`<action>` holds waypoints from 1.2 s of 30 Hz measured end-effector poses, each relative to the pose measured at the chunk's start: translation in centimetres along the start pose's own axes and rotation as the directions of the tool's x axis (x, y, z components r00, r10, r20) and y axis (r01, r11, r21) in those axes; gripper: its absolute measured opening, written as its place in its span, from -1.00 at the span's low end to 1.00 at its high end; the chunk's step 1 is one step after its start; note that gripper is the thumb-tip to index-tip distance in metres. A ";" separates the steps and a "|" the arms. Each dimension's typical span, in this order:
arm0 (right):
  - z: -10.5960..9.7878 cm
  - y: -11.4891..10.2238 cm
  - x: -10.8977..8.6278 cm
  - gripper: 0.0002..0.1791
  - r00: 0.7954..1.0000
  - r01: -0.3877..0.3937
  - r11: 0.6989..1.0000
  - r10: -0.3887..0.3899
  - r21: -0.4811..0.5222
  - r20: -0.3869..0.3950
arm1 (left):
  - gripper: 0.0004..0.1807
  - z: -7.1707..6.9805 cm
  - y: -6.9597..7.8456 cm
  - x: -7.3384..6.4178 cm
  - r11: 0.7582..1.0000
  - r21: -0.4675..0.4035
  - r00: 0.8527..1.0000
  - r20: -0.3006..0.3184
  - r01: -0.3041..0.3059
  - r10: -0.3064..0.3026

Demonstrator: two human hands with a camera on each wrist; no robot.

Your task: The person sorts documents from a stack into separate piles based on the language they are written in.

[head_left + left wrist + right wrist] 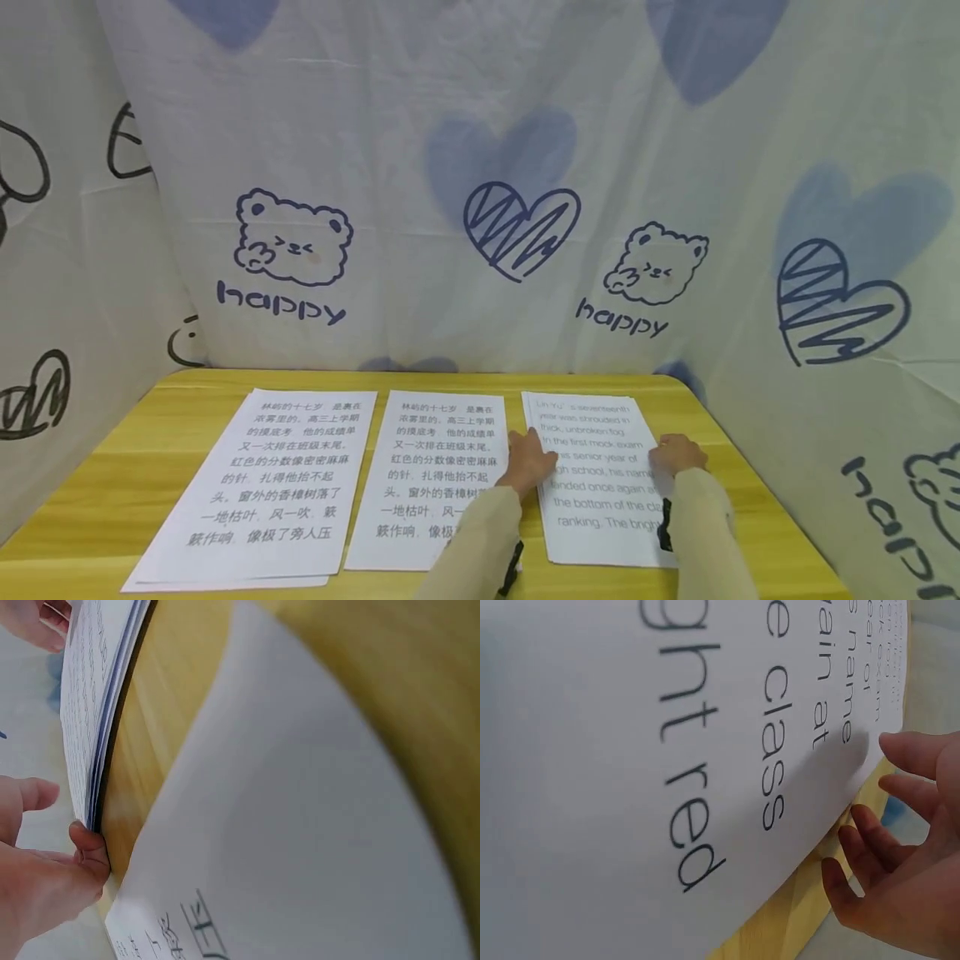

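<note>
A stack of white sheets with printed English text (pixel 600 500) lies at the right of the yellow table. My left hand (pixel 527 460) is at its left edge; in the left wrist view, bent fingers (pixel 91 847) touch the side of the stack (pixel 94 697) while the thumb stands apart. At the opposite edge is my right hand (pixel 678 455). The right wrist view shows its thumb (pixel 915 752) near the top sheet and its fingers (pixel 870 840) loosely bent along the side. Neither hand pinches a sheet there.
Sheets with Chinese text (pixel 427 483) lie in the middle, just left of my left forearm. Farther left lies another Chinese-text stack (pixel 255 492), its sheets slightly offset. A patterned white cloth (pixel 420 317) hangs behind and beside the wood-grain table (pixel 112 467).
</note>
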State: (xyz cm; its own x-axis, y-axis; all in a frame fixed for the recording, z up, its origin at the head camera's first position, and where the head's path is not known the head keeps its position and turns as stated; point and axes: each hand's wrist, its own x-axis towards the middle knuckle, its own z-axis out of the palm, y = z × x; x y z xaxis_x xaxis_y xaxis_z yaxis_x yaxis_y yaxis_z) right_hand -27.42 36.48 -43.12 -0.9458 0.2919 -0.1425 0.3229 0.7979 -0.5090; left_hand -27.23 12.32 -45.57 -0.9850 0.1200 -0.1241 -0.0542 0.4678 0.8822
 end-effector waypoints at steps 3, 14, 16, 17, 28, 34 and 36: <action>0.1 -0.1 0.0 -0.38 1.000 -0.022 1.000 0.022 0.000 0.016 | -0.33 -0.3 0.0 0.2 0.998 0.015 0.999 -0.011 -0.053 0.053; -1.4 -0.3 0.2 -0.31 0.999 -0.026 0.998 0.028 -0.059 0.033 | -0.38 -5.2 -0.5 1.5 0.944 0.049 0.945 0.032 -0.326 0.324; -1.6 -0.2 0.0 -0.32 0.999 0.012 0.996 -0.009 -0.086 0.036 | -0.43 -6.8 -1.1 1.8 0.936 0.066 0.939 0.022 -0.345 0.344; -1.6 -0.2 -0.1 -0.33 0.999 0.040 0.994 -0.036 -0.097 0.039 | -0.45 -7.7 -1.5 1.9 0.936 0.074 0.939 0.015 -0.343 0.343; 0.1 -3.6 -1.1 -0.46 0.964 0.266 0.963 -0.265 -0.046 0.024 | -0.61 -17.6 -6.0 1.1 0.941 0.232 0.961 -0.067 -0.247 0.269; 1.7 -6.1 -2.3 -0.44 0.941 0.336 0.942 -0.337 0.022 0.041 | -0.60 -21.0 -8.0 -0.7 0.904 0.346 0.959 -0.039 -0.250 0.280; 2.5 -7.2 -2.6 -0.41 0.937 0.345 0.938 -0.346 0.037 0.048 | -0.56 -21.8 -8.5 -1.1 0.911 0.348 0.967 -0.040 -0.222 0.251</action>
State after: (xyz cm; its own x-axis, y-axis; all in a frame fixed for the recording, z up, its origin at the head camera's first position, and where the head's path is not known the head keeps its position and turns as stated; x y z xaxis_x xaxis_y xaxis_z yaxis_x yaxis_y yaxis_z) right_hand -27.38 28.64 -41.17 -0.9996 -0.0282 0.0015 -0.0242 0.8293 -0.5583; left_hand -29.25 -10.91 -43.05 -0.9728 0.1983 0.1197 0.2263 0.7038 0.6734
